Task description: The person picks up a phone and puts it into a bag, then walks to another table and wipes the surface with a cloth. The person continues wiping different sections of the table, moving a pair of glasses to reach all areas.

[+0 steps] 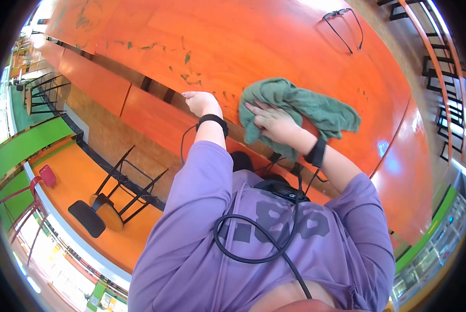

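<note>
A green cloth [316, 106] lies bunched on the orange table [295, 47] near its front edge, with one end trailing to the right. My right hand [277, 125] presses down on it, fingers curled into its folds. To the left, my left hand [202, 102] hovers by the table's front edge, fingers curled in, with nothing visible in it. Dark green smears [187, 56] mark the tabletop beyond my hands. Both wrists wear black bands.
A pair of eyeglasses [345, 31] rests at the table's far right. An orange bench [155, 112] runs along the left front side. Black cables [254, 260] hang over my chest. A stool [108, 210] stands lower left, and more black-legged seats [443, 99] line the right.
</note>
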`<move>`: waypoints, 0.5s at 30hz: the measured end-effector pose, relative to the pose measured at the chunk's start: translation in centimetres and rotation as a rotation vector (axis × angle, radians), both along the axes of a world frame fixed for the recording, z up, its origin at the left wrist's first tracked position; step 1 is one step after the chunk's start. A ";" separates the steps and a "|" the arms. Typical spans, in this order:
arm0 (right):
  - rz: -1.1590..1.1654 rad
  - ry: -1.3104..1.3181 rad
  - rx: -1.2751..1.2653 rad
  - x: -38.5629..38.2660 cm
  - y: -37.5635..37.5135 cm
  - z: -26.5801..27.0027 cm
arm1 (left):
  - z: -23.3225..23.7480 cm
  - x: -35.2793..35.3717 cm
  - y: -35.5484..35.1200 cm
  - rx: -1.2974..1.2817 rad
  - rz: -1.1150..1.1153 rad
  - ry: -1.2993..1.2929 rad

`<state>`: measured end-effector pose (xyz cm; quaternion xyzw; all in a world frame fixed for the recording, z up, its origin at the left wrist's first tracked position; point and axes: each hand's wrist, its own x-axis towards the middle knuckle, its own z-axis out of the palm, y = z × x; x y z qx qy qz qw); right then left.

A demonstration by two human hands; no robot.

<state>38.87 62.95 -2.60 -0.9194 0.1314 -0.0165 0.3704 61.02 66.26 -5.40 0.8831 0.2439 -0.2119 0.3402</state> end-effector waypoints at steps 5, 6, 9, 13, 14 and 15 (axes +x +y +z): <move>-0.089 -0.071 -0.141 0.2 1.8 -0.1 | -0.4 0.0 -0.1 -0.003 0.015 -0.018; -0.077 -0.047 -0.160 -0.9 2.1 -0.2 | -0.4 0.0 0.0 0.001 0.001 -0.025; -0.042 0.009 -0.146 -5.6 2.8 0.5 | -0.8 0.2 0.1 -0.006 -0.025 -0.022; -0.040 0.053 -0.109 -12.2 3.6 1.2 | 0.1 0.0 0.1 -0.012 -0.019 -0.003; -0.032 0.089 -0.120 -12.3 3.7 1.4 | 0.4 -0.1 -0.1 -0.002 -0.023 -0.006; -0.024 0.126 -0.129 -12.3 3.7 1.7 | 0.2 -0.1 0.0 0.011 -0.030 -0.001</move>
